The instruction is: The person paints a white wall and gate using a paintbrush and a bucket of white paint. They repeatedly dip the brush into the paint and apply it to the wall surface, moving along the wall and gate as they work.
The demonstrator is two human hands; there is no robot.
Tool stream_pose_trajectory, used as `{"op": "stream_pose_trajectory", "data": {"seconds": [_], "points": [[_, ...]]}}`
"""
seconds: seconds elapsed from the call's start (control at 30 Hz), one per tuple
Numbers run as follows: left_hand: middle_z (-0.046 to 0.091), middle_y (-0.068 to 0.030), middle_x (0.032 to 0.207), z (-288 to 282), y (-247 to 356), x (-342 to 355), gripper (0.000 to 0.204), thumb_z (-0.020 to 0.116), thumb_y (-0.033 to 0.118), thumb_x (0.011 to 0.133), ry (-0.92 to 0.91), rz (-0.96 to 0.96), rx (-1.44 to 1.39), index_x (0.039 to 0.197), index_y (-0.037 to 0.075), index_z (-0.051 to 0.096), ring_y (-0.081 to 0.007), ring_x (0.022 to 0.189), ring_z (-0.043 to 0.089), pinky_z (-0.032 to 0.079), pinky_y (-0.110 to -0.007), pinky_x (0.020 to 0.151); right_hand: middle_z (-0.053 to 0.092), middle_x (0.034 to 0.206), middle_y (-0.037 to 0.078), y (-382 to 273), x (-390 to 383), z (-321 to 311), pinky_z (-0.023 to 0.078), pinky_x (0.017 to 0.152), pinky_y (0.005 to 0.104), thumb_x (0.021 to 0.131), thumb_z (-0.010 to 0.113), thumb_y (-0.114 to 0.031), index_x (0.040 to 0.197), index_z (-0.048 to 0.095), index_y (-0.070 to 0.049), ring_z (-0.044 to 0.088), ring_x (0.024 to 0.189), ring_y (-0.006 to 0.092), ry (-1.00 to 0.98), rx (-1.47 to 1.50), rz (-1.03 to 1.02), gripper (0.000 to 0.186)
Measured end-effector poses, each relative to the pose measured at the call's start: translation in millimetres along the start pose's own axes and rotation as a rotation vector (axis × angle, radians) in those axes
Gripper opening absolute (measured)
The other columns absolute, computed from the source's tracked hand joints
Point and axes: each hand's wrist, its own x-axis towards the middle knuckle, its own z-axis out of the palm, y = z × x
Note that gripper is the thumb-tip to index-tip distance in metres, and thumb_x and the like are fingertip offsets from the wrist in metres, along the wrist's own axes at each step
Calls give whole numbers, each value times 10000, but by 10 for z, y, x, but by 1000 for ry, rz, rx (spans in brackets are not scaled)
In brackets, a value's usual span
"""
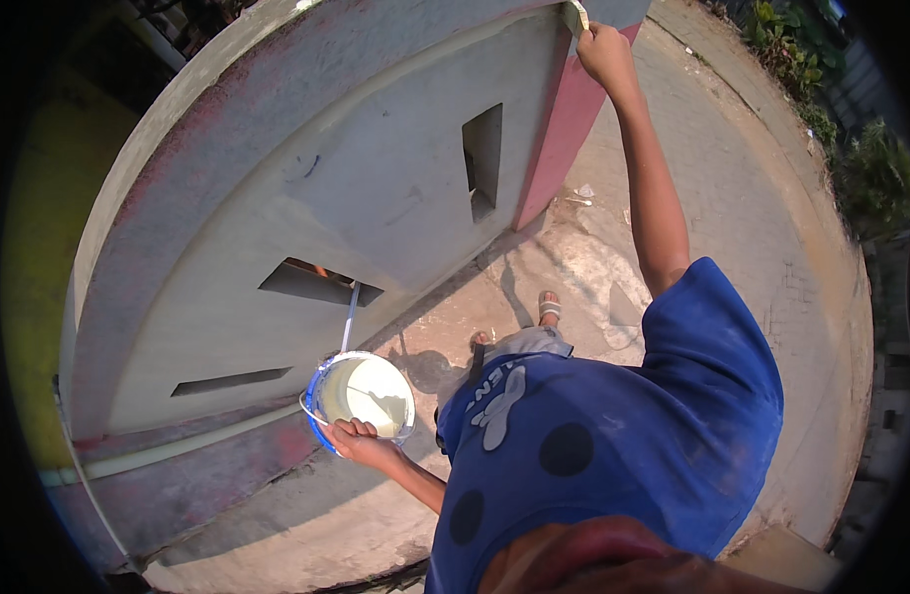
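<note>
Head view: my right grip [606, 53] closes round a brush [575, 18] at the far upper edge of the wall [385, 188]; my left grip [362, 442] clasps a blue bucket [319, 388] of pale paint [368, 378]. Coating seems in hand; next calls for steady strokes.

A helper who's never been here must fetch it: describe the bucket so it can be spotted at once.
Find the big grey wall with slot openings, then look by its lower part for the person's left hand. That hand holds the bucket at its rim. It stands apart as the round, open-topped container, blue outside, with pale liquid inside.
</note>
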Motion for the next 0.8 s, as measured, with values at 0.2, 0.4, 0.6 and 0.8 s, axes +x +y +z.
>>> {"op": "stream_pose_trajectory", "data": {"seconds": [0.2,0.4,0.6,0.8], "points": [[254,69,709,127,41,-72,212,435,193,1056,-47,-4,-2,1162,52,552,-13,566,270,197,-213,469,694,1099,296,-9,-19,374,526,944,513,893,527,-173,1094,717,21,663,1066,471,-155,-189,122,338],[243,65,710,183,81,-55,281,443,204,1061,-78,-23,20,1255,31,550,-16,562,262,197,-212,466,689,1155,285,96,-100,562,527,967,501,856,591,-168,1130,710,38,664,1114,442,-411,-294,234,362],[237,63,710,257,68,-57,330,439,194,1058,-132,12,-1,1323,24,538,-13,559,256,196,-210,462,708,983,298,-98,94,113,541,897,497,872,564,-174,1106,732,13,679,978,474,33,-66,14,343],[240,65,714,359,64,-30,343,443,198,1057,-120,-24,9,1340,29,538,-12,560,257,199,-204,468,711,959,277,-179,-330,314,547,870,479,886,546,-158,1225,725,-107,708,911,401,-33,0,-6,387]]}}
